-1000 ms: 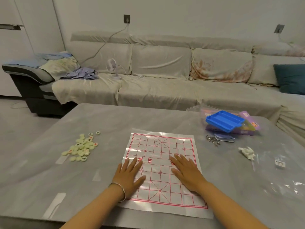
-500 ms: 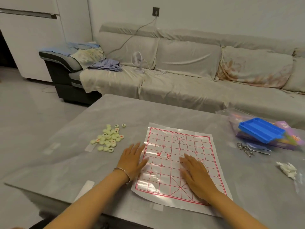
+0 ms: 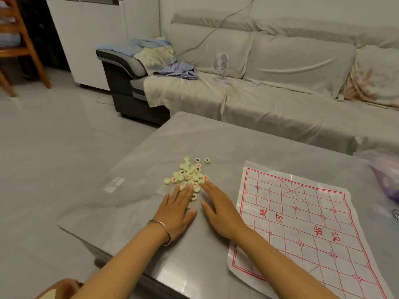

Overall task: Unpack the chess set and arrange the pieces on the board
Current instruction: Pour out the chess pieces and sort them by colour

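Left hand (image 3: 176,210): lying palm down on the table (image 3: 216,139), fingers straight and close together, holding nothing. Its fingertips are touching the near edge of the pieces (image 3: 190,173), and a few discs are showing beside and partly under the fingers. A bracelet (image 3: 164,230) is sitting on the wrist.

Right hand (image 3: 220,210): also lying flat and palm down, fingers extended and slightly spread, thumb angled toward the left hand. Its fingertips are reaching the near right edge of the pieces. It is gripping nothing. One disc with a black character is lying between the two hands.

Pieces: pale round discs are lying in a loose heap on the table's left part, just beyond both hands. Some are showing red characters, some black, and others are showing blank faces. Two discs are sitting slightly apart at the far right of the heap.

Board (image 3: 302,223): a glossy sheet with a red grid is lying flat on the table, right of the hands and apart from the heap. No pieces are standing on it. The right forearm is crossing over its near left part.
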The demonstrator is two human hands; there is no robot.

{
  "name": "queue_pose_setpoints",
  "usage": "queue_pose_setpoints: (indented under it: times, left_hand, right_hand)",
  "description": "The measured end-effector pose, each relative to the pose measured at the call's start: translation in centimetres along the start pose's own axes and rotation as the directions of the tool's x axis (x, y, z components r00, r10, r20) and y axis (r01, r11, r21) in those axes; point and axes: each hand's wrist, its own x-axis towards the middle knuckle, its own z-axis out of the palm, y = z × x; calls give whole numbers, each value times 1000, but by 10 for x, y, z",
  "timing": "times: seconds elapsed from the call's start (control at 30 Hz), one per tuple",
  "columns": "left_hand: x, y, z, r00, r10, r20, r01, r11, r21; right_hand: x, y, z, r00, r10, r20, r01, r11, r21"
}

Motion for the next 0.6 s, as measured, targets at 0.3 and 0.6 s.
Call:
queue_pose_setpoints:
  times: [0.3,0.6]
  left_hand:
    - [-22,-40,-18,977,136,-163,-154,983,-104]
    - [-11,-31,-20,964,41,-264,-113,957,-265]
  right_hand:
    - [3,1,18,991,-123,53,130,981,-146]
    - [4,-4,20,990,-66,-124,67,998,1]
